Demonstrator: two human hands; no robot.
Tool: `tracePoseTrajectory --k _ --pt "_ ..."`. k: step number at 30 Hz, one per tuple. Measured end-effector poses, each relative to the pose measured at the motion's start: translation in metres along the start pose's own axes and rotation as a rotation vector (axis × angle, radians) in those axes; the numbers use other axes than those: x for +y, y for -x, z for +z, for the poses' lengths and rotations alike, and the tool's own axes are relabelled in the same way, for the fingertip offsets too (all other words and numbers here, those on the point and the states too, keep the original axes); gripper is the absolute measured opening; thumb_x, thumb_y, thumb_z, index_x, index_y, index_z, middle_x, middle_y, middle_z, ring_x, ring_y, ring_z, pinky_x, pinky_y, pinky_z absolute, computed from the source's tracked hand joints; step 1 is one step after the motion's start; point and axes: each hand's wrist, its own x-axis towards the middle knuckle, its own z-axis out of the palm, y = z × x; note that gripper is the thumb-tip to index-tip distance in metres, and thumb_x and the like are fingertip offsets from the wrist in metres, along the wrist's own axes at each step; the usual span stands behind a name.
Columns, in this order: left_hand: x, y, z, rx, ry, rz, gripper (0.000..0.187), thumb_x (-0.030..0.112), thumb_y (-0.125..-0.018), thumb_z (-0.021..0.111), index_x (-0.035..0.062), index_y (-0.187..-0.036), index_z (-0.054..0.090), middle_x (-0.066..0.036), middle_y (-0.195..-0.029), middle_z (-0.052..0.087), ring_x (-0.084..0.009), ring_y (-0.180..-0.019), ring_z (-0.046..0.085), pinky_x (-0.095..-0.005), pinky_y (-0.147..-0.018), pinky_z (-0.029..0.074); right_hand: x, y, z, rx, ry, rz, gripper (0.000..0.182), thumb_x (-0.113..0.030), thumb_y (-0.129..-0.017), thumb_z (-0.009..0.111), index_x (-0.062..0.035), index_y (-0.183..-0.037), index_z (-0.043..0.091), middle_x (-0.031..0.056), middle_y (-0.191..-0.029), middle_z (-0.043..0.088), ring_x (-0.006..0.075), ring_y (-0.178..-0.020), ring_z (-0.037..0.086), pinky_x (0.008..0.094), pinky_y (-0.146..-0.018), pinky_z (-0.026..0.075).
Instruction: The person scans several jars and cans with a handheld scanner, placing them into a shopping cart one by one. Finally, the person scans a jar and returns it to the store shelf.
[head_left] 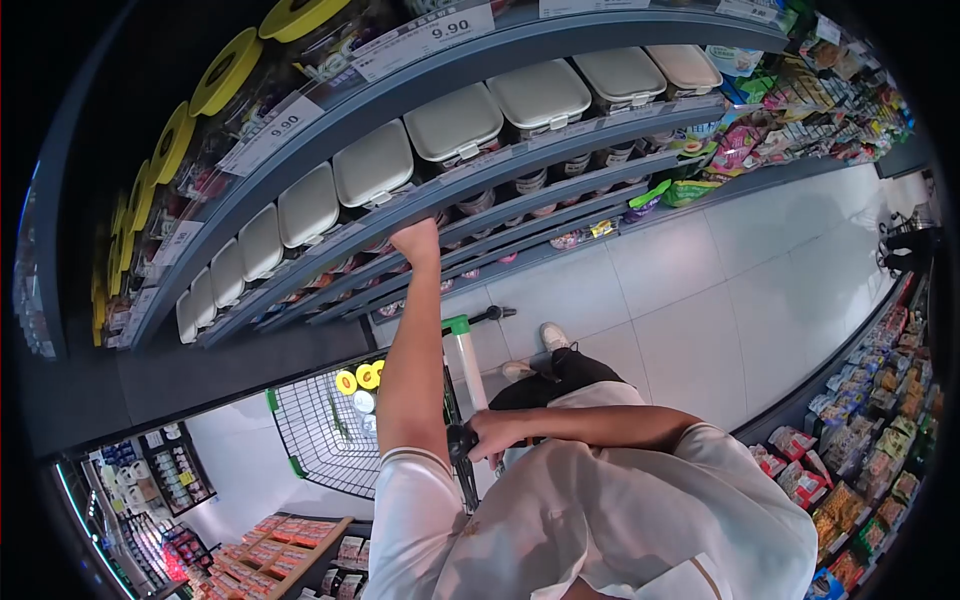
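white-lidded tubs [375, 165] line the shelf [560, 125] along its front edge. one hand [415, 240] reaches up to the shelf edge beneath them; its fingers are hidden, so i cannot tell its grip. the other hand [490, 435] is closed around the cart handle [465, 460].

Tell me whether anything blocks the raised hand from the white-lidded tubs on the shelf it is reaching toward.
Nothing visible does. The left hand is already at the shelf edge, just below the white-lidded tubs; only the price-rail lip lies between them. The right hand holds the cart handle.
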Motion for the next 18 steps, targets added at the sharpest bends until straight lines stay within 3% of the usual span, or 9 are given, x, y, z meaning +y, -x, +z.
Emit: tracePoseTrajectory --k 3,6,9,11,12,14,16,17,18 --pt "0.008 0.005 -0.013 -0.061 0.124 -0.028 0.039 0.014 -0.083 0.079 -0.004 -0.116 0.067 -0.018 -0.113 0.071 -0.0302 -0.108 0.066 -0.0391 -0.097 0.049 -0.001 0.006 -0.007 0.039 0.242 -0.208 0.03 -0.019 -0.078 0.071 0.0085 -0.089 0.065 0.0172 -0.077 0.073 0.0229 -0.068 0.076 0.0354 -0.063 0.062" --pt "-0.01 0.026 -0.014 0.074 0.38 -0.088 0.069 0.005 -0.073 0.087 -0.0035 -0.132 0.052 -0.016 -0.124 0.062 -0.0238 -0.117 0.059 -0.0361 -0.1 0.048 0.0 0.026 -0.022 0.168 0.338 -0.374 0.029 -0.023 -0.074 0.074 0.0015 -0.089 0.067 0.013 -0.075 0.073 0.0238 -0.067 0.073 0.0377 -0.068 0.059" --pt "0.003 0.047 -0.034 0.001 0.6 -0.123 0.093 0.01 -0.069 0.092 -0.001 -0.144 0.037 -0.016 -0.134 0.052 -0.0231 -0.121 0.055 -0.0359 -0.103 0.045 -0.001 0.048 -0.043 0.284 0.343 -0.43 0.038 -0.029 -0.072 0.077 0.0002 -0.096 0.069 0.0163 -0.079 0.072 0.0278 -0.075 0.072 0.0404 -0.071 0.056" --pt "-0.002 0.061 -0.048 -0.034 0.56 -0.15 0.092 0.011 -0.07 0.092 0.0004 -0.144 0.037 -0.015 -0.136 0.051 -0.023 -0.121 0.055 -0.0358 -0.104 0.044 -0.013 0.075 -0.058 0.309 0.428 -0.305 0.051 -0.035 -0.068 0.08 0.0007 -0.103 0.07 0.0205 -0.085 0.071 0.0306 -0.081 0.071 0.0425 -0.075 0.054" --pt "-0.005 0.069 -0.056 -0.05 0.541 -0.165 0.092 0.011 -0.07 0.092 0.0011 -0.144 0.037 -0.014 -0.137 0.051 -0.023 -0.122 0.055 -0.0358 -0.104 0.044 0.005 0.075 -0.066 0.345 0.381 -0.463 0.049 -0.033 -0.07 0.082 0.001 -0.104 0.07 0.0181 -0.085 0.072 0.0272 -0.079 0.07 0.0403 -0.075 0.055" --pt "0.011 0.078 -0.084 -0.193 0.551 -0.267 0.091 0.008 -0.071 0.091 0.0044 -0.145 0.038 -0.012 -0.136 0.053 -0.0216 -0.124 0.054 -0.0352 -0.103 0.045 -0.022 0.115 -0.072 0.334 0.169 -0.358 0.048 -0.028 -0.072 0.083 0.0016 -0.107 0.069 0.0155 -0.088 0.073 0.0222 -0.081 0.07 0.038 -0.077 0.055" --pt "0.021 0.086 -0.109 -0.331 0.643 -0.376 0.09 0.005 -0.071 0.09 0.0064 -0.146 0.038 -0.011 -0.135 0.055 -0.0209 -0.124 0.054 -0.0352 -0.103 0.046 -0.014 0.126 -0.082 0.389 0.181 -0.473 0.048 -0.024 -0.074 0.084 0.0037 -0.11 0.067 0.0133 -0.093 0.075 0.0179 -0.085 0.069 0.0347 -0.08 0.055" --pt "0.021 0.094 -0.119 -0.337 0.706 -0.436 0.079 0.005 -0.078 0.084 0.0085 -0.144 0.042 -0.01 -0.134 0.057 -0.0216 -0.122 0.057 -0.0372 -0.103 0.047 -0.014 0.138 -0.082 0.457 0.157 -0.43 0.046 -0.021 -0.077 0.082 0.0045 -0.113 0.067 0.0117 -0.097 0.075 0.0161 -0.088 0.069 0.0324 -0.082 0.055" --pt "0.021 0.1 -0.131 -0.396 0.831 -0.523 0.074 0.006 -0.081 0.081 0.009 -0.144 0.043 -0.01 -0.134 0.057 -0.0223 -0.122 0.057 -0.0385 -0.104 0.048 -0.013 0.139 -0.079 0.428 -0.136 -0.547 0.04 -0.014 -0.082 0.08 0.0042 -0.115 0.067 0.0094 -0.098 0.075 0.0143 -0.089 0.069 0.0311 -0.083 0.056"
